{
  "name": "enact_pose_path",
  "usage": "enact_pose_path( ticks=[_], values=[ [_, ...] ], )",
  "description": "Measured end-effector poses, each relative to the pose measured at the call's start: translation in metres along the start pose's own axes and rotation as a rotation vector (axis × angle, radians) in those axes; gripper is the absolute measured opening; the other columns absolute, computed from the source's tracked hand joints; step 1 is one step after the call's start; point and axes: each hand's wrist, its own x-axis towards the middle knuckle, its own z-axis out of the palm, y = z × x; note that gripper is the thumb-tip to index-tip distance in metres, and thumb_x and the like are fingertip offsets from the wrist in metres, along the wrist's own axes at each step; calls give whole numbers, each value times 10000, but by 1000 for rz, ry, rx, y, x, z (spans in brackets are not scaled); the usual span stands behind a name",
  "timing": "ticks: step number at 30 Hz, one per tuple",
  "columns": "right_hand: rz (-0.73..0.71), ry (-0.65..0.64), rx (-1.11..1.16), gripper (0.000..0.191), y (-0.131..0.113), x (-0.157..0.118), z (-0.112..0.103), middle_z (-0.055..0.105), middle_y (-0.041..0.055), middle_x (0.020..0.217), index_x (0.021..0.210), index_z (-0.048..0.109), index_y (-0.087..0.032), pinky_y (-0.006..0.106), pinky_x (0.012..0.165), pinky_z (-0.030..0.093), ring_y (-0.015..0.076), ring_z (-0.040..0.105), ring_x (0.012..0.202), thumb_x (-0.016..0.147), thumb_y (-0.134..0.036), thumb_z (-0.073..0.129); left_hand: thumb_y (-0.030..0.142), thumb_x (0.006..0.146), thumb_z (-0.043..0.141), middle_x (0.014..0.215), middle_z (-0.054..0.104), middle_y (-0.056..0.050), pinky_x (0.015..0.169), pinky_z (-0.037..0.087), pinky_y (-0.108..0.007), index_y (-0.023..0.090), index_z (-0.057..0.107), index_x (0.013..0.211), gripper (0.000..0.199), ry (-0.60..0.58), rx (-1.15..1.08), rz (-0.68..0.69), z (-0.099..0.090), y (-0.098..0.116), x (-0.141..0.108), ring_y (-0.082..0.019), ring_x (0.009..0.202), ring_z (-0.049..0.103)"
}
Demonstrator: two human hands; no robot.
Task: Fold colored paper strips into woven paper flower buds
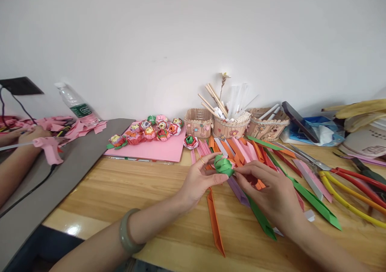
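Note:
A green folded-paper flower (223, 165) is held between the thumb and fingers of my left hand (197, 181), above the wooden table. My right hand (268, 185) touches the flower's right side, with its thumb and index finger pinched together there. Beneath and behind both hands lie folded paper strips (241, 151) in orange, pink, purple and green. One orange strip (214, 223) lies apart, nearer the table's front edge. Several finished paper flowers (149, 134) sit on a pink sheet (169, 149) to the back left.
Three craft baskets (198, 123) stand along the wall, holding sticks and tubes. Scissors (319, 165) and yellow-handled pliers (346, 201) lie at the right. At the left are another person's arms (18, 163), a pink glue gun (50, 149) with its cord, and a bottle (75, 103).

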Motion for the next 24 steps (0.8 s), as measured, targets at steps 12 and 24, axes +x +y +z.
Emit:
enact_pose_path(
  ticks=[12, 24],
  values=[
    [254, -239, 498, 190, 9, 10, -7, 682, 46, 809, 809, 700, -205, 284, 661, 513, 183, 632, 753, 790, -353, 582, 124, 533, 761, 1018, 611, -35, 647, 470, -230, 207, 619, 998, 493, 14, -48, -25, 1, 3, -1, -131, 798, 578],
    [97, -228, 267, 162, 6, 10, -8, 616, 7, 672, 695, 605, -192, 245, 571, 455, 132, 566, 607, 819, -277, 545, 98, 531, 761, 1046, 606, -28, 779, 459, -272, 218, 613, 1016, 522, -46, 25, 20, -1, -1, 0, -117, 794, 595]
  ],
)
